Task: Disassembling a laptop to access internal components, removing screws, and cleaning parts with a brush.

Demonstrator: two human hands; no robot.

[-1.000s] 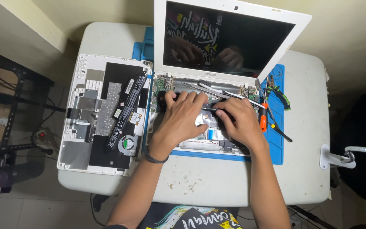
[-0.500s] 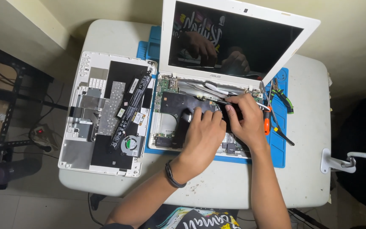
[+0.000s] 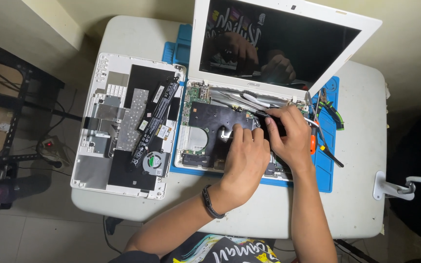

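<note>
While pressing into the opened laptop base (image 3: 220, 141), left hand (image 3: 244, 160) flat, fingers spread, gripping nothing; right hand (image 3: 288, 139) beside it, seemingly pinching a dark cable, hard to confirm. Risk: tugging sideways, tearing the connector just under both grips.

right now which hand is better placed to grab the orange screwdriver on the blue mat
Right, probably. The right hand lies next to the orange screwdriver at the opened laptop's right edge; the left hand sits further left over the black board.
</note>
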